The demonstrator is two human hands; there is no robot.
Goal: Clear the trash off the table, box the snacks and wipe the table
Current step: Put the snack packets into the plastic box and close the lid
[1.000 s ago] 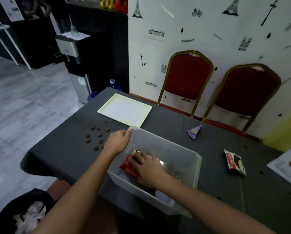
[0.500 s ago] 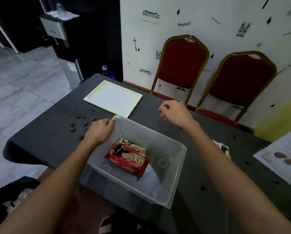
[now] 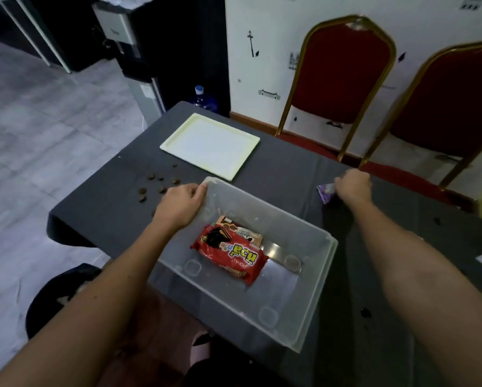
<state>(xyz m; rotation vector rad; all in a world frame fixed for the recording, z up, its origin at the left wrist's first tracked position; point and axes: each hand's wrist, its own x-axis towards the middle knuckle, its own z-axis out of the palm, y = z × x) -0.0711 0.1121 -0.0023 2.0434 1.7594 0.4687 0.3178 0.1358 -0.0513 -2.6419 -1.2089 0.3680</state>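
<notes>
Left hand [image 3: 179, 206]: fingers curled round the far-left corner of the clear rectangular plastic box [image 3: 312, 303], thumb on the rim, gripping it.
Right hand [image 3: 353, 185]: stretched out past the box's far right side, fingers curled down and pinching the small purple foil snack packet [image 3: 325, 191], which lies on the dark grey cloth-covered worktop [image 3: 290, 169].
In the box: a red plastic biscuit packet with yellow lettering [image 3: 230, 254] lies flat on the bottom, partly over a tan and brown snack packet [image 3: 241, 229].
Box position: at the near edge of the worktop, between the two forearms, turned at an angle.
Left of the box: small round brown snack pieces [image 3: 156, 182] scattered on the cloth, just beside the left hand.
Beyond the box: a flat cream-white rectangular plastic tray [image 3: 210, 146], apart from the box.
Floor, lower left: a black round bin [image 3: 38, 311] with pale scraps inside.
Behind the worktop: two red padded chairs with gold frames [image 3: 343, 71] against a white wall; a blue water bottle [image 3: 203, 100] by the far corner.
</notes>
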